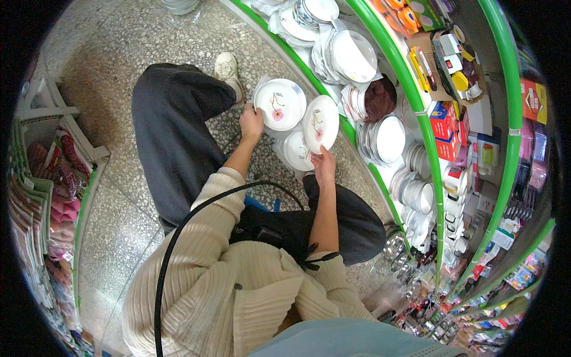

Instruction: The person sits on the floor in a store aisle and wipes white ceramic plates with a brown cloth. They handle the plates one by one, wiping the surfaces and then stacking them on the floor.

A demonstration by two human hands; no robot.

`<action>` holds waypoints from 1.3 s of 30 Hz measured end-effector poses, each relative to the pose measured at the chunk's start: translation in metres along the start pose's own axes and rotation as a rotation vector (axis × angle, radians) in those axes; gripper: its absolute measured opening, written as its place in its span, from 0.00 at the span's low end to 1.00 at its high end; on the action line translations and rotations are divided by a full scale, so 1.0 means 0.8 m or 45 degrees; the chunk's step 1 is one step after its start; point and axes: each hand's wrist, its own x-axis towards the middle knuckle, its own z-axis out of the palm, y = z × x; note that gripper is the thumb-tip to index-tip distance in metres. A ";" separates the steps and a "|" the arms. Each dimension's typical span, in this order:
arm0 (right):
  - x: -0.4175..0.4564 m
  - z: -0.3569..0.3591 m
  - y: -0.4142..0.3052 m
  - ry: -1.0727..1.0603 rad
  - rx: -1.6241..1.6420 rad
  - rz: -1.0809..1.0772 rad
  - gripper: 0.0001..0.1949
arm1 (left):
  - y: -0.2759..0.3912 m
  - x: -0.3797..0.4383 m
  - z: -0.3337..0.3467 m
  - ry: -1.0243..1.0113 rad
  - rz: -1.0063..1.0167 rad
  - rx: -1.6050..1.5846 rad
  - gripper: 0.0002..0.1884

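Observation:
My right hand (325,165) grips the lower rim of a white oval-looking plate with a pink flower print (320,122), held tilted above the floor. My left hand (251,120) is at the left rim of a round white plate with the same kind of flower (285,96); whether it grips the rim or only touches it I cannot tell. Below the tilted plate, another flower-printed white plate (297,154) lies on clear plastic wrap, partly covered by it. Part of each hand's fingers is hidden.
Green-edged shelves (387,178) curve along the right, with stacked white plates (353,56) and bowls (418,196) on the lowest one. More stacked dishes (180,4) stand on the speckled floor (120,40) at the top. A rack with packaged goods (64,178) is at the left. A black cable (167,254) crosses my lap.

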 end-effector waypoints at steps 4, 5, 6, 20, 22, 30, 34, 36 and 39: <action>-0.010 -0.031 -0.020 0.047 0.106 -0.025 0.14 | 0.020 -0.026 0.002 -0.040 0.117 -0.104 0.14; -0.012 -0.034 -0.025 0.042 0.133 -0.047 0.14 | 0.026 -0.031 0.007 -0.125 0.103 -0.133 0.15; -0.016 -0.037 -0.031 0.056 0.155 -0.055 0.13 | 0.043 -0.039 0.007 -0.212 0.087 -0.161 0.15; -0.072 -0.111 0.004 0.323 -0.044 -0.056 0.12 | -0.030 -0.136 0.114 -0.787 0.156 0.260 0.15; -0.072 -0.113 0.018 0.378 -0.099 0.010 0.12 | -0.031 -0.134 0.116 -0.743 0.144 0.273 0.15; -0.026 -0.093 0.071 0.383 -0.216 0.190 0.12 | -0.046 -0.113 0.127 -0.844 0.139 0.427 0.17; -0.003 -0.090 0.104 0.342 -0.308 0.238 0.13 | -0.049 -0.095 0.128 -0.943 0.125 0.682 0.12; 0.007 -0.091 0.117 0.309 -0.373 0.264 0.13 | -0.058 -0.090 0.125 -0.913 0.085 0.606 0.12; 0.019 -0.096 0.141 0.349 -0.376 0.201 0.14 | -0.060 -0.081 0.110 -0.970 -0.194 0.274 0.14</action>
